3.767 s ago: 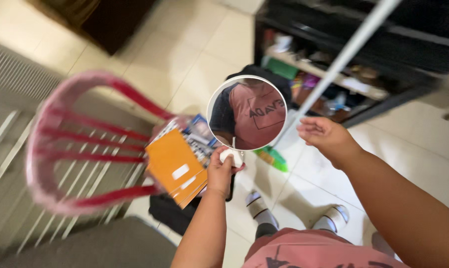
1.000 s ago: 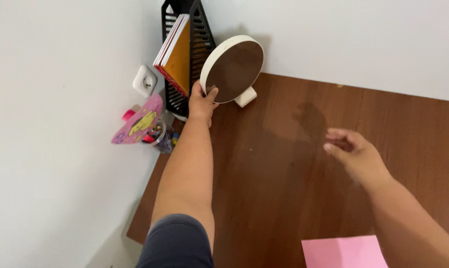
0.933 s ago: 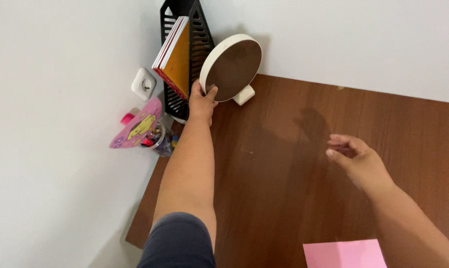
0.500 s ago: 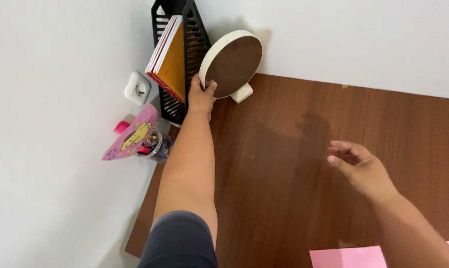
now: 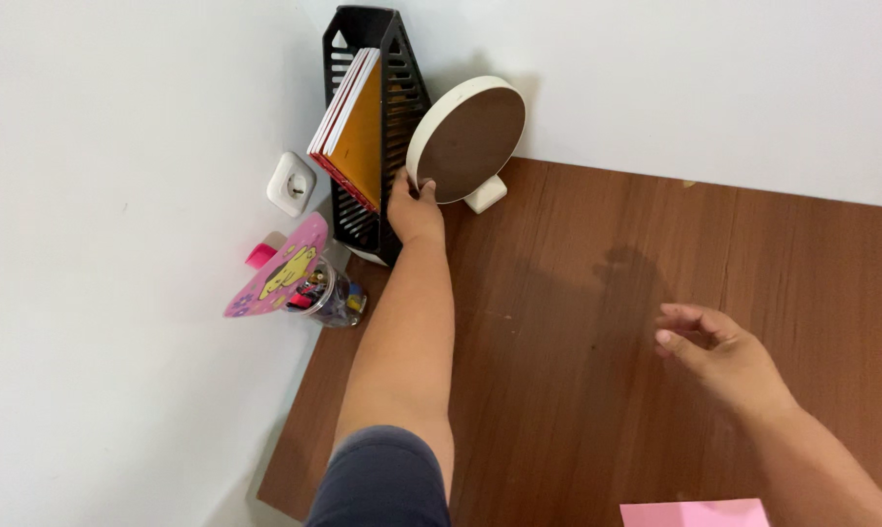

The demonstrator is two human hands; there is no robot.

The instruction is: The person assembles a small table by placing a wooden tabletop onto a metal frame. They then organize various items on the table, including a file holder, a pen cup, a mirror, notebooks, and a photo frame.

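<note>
We see a brown wood-grain bench (image 5: 578, 322) set into a corner of white walls (image 5: 119, 195).

At the back left corner stands a black slotted plastic file holder (image 5: 397, 88), upright against the wall. It contains thin books with orange and red covers (image 5: 355, 132), which lean to the left.

Just right of the holder stands a round mirror with a cream-white frame (image 5: 466, 140) on a small cream-white foot. It stands tilted at the back edge of the bench, near the rear wall.

Our left hand (image 5: 414, 207) reaches forward with the arm extended. Its fingers close on the lower left rim of the mirror, between the mirror and the file holder.

Our right hand (image 5: 719, 356) hovers above the bare bench surface, well apart from the mirror. It holds nothing; the fingers are loosely curled and partly spread.

A pink paper sheet (image 5: 700, 512) lies at the near edge. A clear plastic cup of small coloured items (image 5: 326, 298) sits left of the bench beside a pink heart-shaped card (image 5: 277, 271). A white wall socket (image 5: 291, 183) is above them.
</note>
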